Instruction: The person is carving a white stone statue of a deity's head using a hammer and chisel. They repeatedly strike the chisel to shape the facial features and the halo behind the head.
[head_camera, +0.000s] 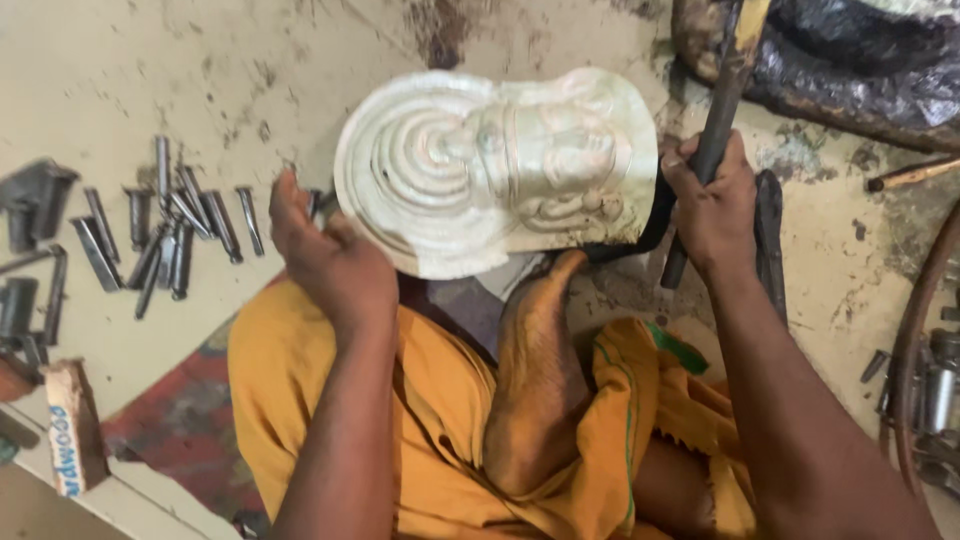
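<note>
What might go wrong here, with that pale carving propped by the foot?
The carving seems steadied only by the left hand and a bare foot, so it might slip. The right hand grips a dark tool near it; a slip could chip it. Loose chisels lie beside the knee.

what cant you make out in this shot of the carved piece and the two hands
Head view only:
- Left hand: fingertips hidden behind the pale carved relief.
- Dark rod in the right hand: top cut off by the upper edge.
- Metal chisels on the floor: tips too small and blurred.
</note>
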